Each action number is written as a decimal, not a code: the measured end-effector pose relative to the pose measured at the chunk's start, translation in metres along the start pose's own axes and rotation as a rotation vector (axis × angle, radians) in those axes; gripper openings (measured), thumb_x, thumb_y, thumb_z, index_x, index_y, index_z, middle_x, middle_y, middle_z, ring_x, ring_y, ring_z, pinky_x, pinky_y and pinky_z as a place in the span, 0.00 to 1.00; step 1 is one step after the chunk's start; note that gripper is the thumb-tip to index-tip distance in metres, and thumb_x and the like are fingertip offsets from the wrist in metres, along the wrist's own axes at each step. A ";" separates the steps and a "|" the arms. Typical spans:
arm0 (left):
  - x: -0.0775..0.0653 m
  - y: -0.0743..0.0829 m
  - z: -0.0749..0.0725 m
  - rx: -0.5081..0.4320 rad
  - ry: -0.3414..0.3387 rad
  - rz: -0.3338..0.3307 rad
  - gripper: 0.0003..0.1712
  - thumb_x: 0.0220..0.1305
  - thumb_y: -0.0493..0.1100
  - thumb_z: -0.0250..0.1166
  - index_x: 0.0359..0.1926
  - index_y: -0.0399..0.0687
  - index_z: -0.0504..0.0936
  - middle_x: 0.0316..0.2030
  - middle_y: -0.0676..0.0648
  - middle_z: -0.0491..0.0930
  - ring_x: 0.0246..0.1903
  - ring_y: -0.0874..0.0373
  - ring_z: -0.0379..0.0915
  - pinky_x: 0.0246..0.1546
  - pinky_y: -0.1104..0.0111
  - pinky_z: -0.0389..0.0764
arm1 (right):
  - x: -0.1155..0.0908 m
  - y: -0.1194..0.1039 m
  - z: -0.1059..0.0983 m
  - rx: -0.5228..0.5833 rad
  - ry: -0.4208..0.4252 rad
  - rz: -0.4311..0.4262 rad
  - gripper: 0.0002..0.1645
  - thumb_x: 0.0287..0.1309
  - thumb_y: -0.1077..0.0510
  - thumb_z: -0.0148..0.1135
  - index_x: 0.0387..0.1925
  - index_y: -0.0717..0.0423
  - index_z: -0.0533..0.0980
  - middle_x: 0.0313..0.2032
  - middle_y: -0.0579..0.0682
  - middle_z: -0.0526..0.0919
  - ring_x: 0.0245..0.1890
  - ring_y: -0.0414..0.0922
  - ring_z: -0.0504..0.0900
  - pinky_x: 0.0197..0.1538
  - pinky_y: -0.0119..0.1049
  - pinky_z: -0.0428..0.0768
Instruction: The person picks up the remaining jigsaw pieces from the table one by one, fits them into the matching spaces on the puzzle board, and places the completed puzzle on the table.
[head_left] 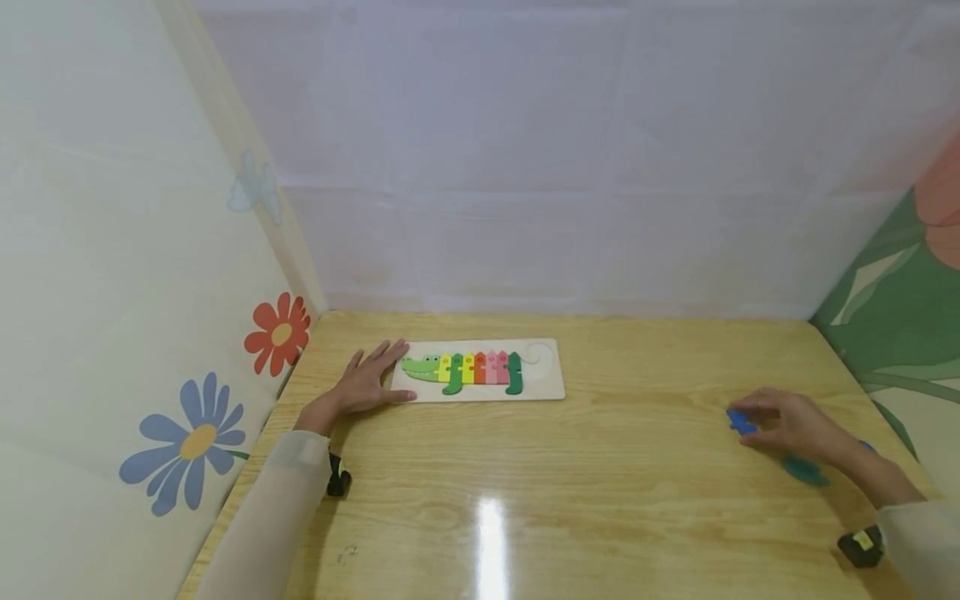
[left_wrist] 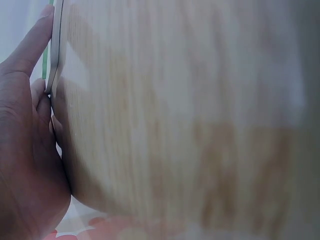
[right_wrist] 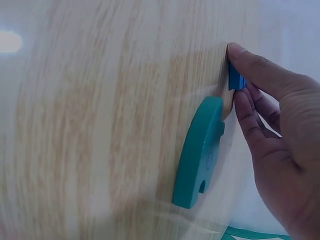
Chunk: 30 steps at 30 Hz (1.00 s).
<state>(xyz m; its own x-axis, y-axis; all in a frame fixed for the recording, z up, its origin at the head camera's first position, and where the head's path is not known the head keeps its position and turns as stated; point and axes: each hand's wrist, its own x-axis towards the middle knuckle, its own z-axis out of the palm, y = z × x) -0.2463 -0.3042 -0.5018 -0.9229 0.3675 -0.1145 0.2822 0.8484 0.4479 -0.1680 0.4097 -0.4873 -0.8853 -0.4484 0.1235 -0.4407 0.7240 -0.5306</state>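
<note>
A white puzzle board (head_left: 551, 382) lies on the table, holding a crocodile of coloured pieces (head_left: 480, 367): green head, then yellow, green, orange, pink and green segments. A curled tail outline shows at its right end. My left hand (head_left: 367, 385) rests at the board's left end with fingers spread, the thumb (left_wrist: 32, 47) lying on the board. Far to the right, my right hand (head_left: 795, 427) pinches a blue puzzle piece (head_left: 741, 422) between thumb and fingers, at the tabletop. A curved teal puzzle piece (right_wrist: 197, 155) lies beside that hand, partly beneath the wrist in the head view.
Another blue piece (head_left: 867, 446) peeks out behind the right wrist, mostly hidden. The wooden table (head_left: 600, 500) meets a white cloth wall (head_left: 525, 167) at the back. Flower-patterned side walls stand at left and right.
</note>
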 end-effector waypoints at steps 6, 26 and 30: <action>0.000 -0.002 0.001 0.001 0.006 0.003 0.62 0.65 0.68 0.70 0.85 0.45 0.50 0.85 0.39 0.47 0.84 0.37 0.36 0.78 0.35 0.30 | 0.000 0.000 0.001 -0.019 0.009 -0.003 0.28 0.46 0.62 0.86 0.51 0.64 0.86 0.44 0.53 0.88 0.40 0.26 0.82 0.40 0.27 0.85; -0.002 0.002 0.000 -0.008 -0.002 -0.012 0.62 0.65 0.68 0.71 0.85 0.44 0.51 0.84 0.39 0.48 0.84 0.36 0.36 0.78 0.35 0.30 | 0.002 0.004 0.009 0.098 0.074 -0.056 0.24 0.46 0.67 0.85 0.47 0.64 0.87 0.41 0.49 0.89 0.40 0.28 0.84 0.41 0.20 0.82; -0.001 0.003 -0.001 -0.013 -0.002 -0.015 0.62 0.64 0.68 0.71 0.85 0.45 0.50 0.84 0.39 0.48 0.84 0.37 0.35 0.78 0.35 0.29 | 0.004 0.001 0.010 0.095 0.075 -0.039 0.24 0.46 0.65 0.85 0.47 0.62 0.87 0.41 0.47 0.89 0.40 0.27 0.84 0.41 0.19 0.82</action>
<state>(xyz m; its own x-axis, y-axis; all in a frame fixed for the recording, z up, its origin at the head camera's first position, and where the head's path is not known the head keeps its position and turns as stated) -0.2444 -0.3028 -0.5000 -0.9267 0.3551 -0.1229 0.2647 0.8490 0.4573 -0.1702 0.4036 -0.4960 -0.8777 -0.4324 0.2064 -0.4625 0.6520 -0.6008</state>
